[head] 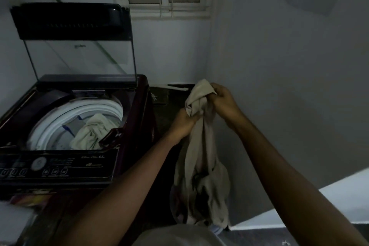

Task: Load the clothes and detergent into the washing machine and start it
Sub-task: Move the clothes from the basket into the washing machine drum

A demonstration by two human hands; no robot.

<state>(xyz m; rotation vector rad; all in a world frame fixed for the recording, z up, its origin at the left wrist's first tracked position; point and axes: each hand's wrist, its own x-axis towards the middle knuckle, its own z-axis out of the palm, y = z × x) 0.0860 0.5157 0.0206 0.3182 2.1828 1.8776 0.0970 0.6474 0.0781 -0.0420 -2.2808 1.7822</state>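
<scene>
Dim corner: hands [183, 124] [223, 100] hold garment [201, 156] (bottom murky).

Control panel [56, 166] lettering blurs unreadably (its left end is cropped)

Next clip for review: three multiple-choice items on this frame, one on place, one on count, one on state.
1. Where is the beige garment held, relative to the washing machine? A left; B right; C on top.
2. How many hands grip it? A none; B one; C two.
3. The lid is: A shut; B raised open; C removed.
B: it hangs past the machine's right side. C: left hand and right hand both clutch its top. B: the lid stands upright at the back.
</scene>
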